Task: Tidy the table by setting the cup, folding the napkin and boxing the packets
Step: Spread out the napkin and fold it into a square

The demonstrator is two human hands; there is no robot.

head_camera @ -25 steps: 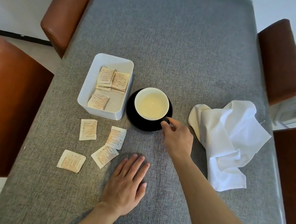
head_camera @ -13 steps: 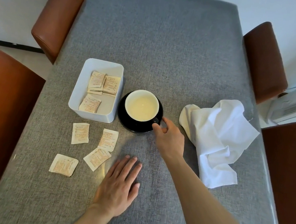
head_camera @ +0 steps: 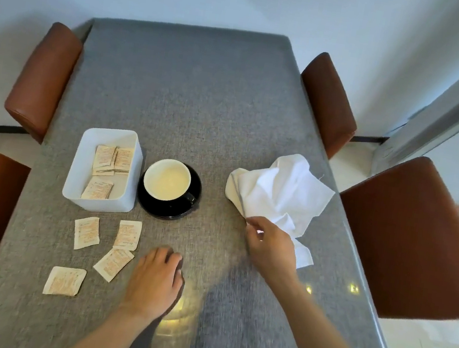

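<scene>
Left hand flat, right hand pinching.

right hand blurred, packets' print perhaps illegible

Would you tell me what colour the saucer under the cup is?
The saucer is black, clearest in the head view.

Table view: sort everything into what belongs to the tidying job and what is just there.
Job:
cup on saucer
napkin, right hand at its edge
loose packets
white box

Just there:
brown chairs
left hand, resting flat
</scene>
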